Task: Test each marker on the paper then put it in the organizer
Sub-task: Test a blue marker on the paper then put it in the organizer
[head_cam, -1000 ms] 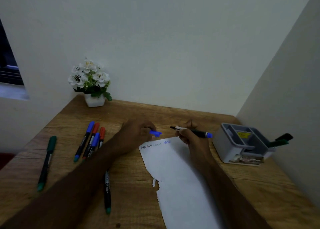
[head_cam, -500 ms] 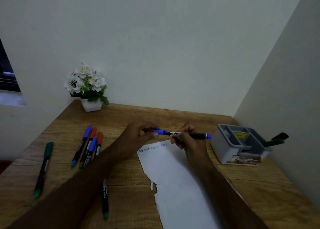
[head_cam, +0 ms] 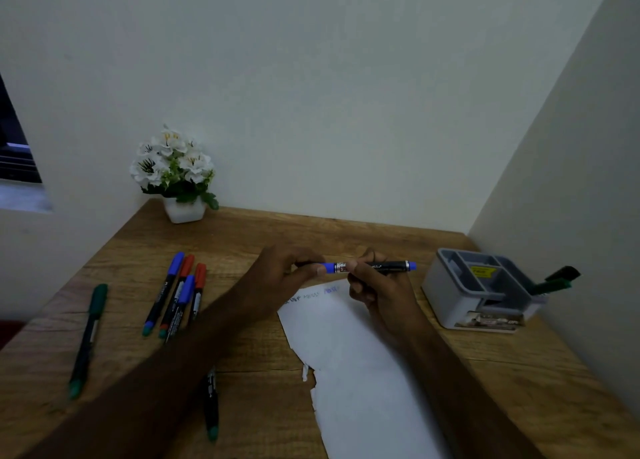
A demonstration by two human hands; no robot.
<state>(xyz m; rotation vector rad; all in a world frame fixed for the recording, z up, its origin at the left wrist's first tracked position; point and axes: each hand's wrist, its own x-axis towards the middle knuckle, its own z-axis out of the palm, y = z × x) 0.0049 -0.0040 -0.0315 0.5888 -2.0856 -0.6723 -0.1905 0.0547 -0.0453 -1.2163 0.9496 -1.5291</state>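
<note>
A blue marker (head_cam: 388, 267) with a black barrel is held level above the top of the white paper (head_cam: 349, 347). My right hand (head_cam: 374, 285) grips its barrel. My left hand (head_cam: 284, 275) pinches the blue cap (head_cam: 330, 268), which sits on the marker's tip. Small scribbles mark the paper's top edge. The grey organizer (head_cam: 460, 295) stands at the right with two dark green markers (head_cam: 554, 282) leaning out of it. Loose markers lie at the left: a blue and red group (head_cam: 176, 295), a green one (head_cam: 88, 337), and another (head_cam: 211, 403) partly under my left forearm.
A white pot of white flowers (head_cam: 175, 174) stands at the back left corner of the wooden desk (head_cam: 519, 372). Walls close the desk at the back and the right. The paper's left edge is torn.
My left hand brought the blue cap to the marker tip and pushed it on. One second ago cap and marker were apart; now they are joined.
</note>
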